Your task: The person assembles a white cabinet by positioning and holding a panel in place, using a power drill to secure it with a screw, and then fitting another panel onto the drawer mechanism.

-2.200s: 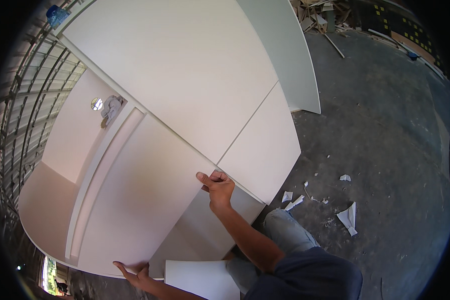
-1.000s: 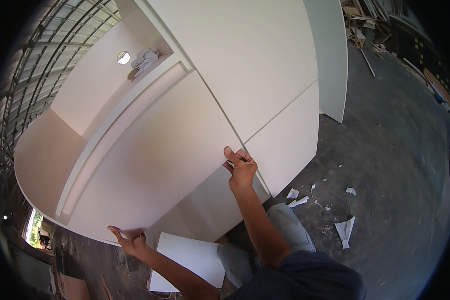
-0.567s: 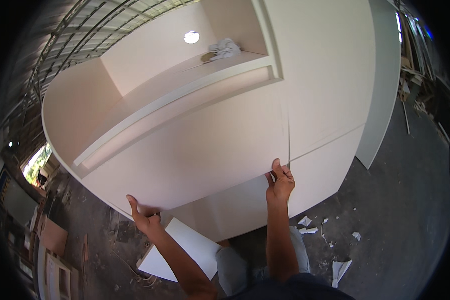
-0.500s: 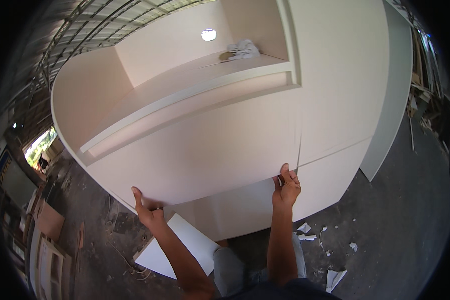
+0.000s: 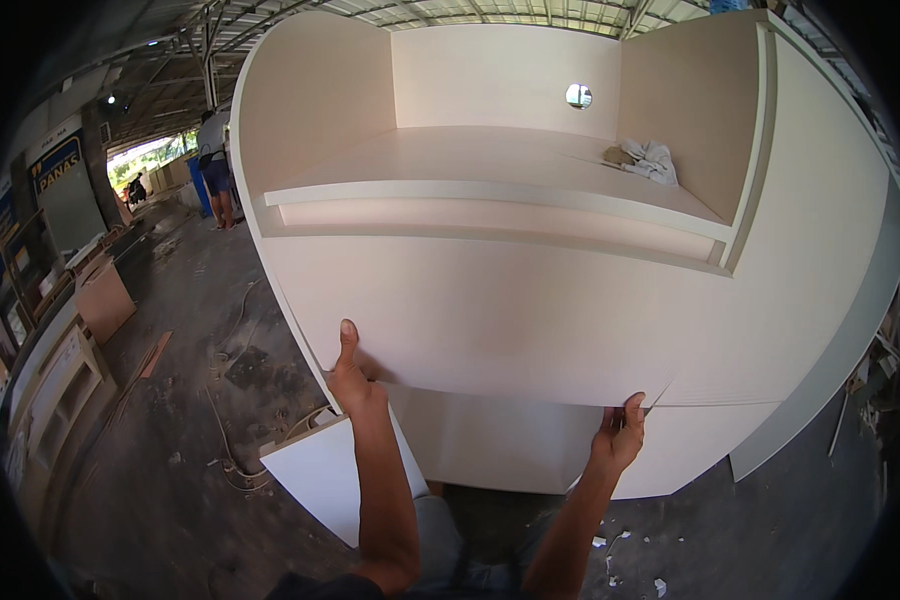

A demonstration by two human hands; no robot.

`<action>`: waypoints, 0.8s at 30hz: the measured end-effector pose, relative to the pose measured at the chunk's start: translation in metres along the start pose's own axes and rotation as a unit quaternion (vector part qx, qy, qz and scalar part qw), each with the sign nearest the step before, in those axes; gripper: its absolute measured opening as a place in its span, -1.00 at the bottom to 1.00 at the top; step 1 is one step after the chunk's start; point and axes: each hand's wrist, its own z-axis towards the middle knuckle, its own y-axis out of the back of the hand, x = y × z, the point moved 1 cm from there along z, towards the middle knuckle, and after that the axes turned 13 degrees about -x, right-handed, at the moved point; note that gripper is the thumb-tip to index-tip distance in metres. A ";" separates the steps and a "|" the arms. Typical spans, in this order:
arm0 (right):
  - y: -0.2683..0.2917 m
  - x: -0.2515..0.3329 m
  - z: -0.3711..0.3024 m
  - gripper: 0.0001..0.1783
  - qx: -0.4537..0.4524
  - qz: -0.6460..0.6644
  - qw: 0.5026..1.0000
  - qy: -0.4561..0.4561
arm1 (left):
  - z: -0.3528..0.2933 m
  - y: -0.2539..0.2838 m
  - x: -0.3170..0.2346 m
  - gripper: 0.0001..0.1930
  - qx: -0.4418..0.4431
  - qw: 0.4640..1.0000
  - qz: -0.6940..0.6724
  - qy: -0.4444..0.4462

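A wide white front panel covers the middle of a large white cabinet. My left hand grips the panel's lower left edge, thumb up against the face and fingers curled underneath. At the lower right corner, my right hand pinches the same edge, its thumb on the front and fingertips behind. Below the panel the cabinet shows an opening. Above it runs a long slot under a shelf, where a crumpled white cloth lies beside a brownish piece. The back wall has a round hole.
A white board lies at an angle by my legs. Cables and debris lie on the dark floor at left, with white scraps at lower right. Wooden frames stand far left. Another person stands in the background.
My view has turned left and levelled, so the cabinet sits further right and a background person shows. Both hands keep hold of the panel's lower edge; the gap beside its right end looks narrower.
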 end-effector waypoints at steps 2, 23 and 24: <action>0.002 0.000 0.002 -0.65 0.005 -0.009 1.000 -0.002 | -0.001 0.002 -0.005 -0.35 0.008 1.000 0.003 0.017; 0.000 0.003 -0.002 -0.66 0.003 -0.031 0.999 0.010 | 0.017 0.001 -0.004 -0.22 0.089 0.990 -0.043 0.101; 0.001 0.003 -0.002 -0.67 0.000 -0.033 0.999 0.010 | 0.015 0.000 -0.004 -0.23 0.101 0.989 -0.051 0.097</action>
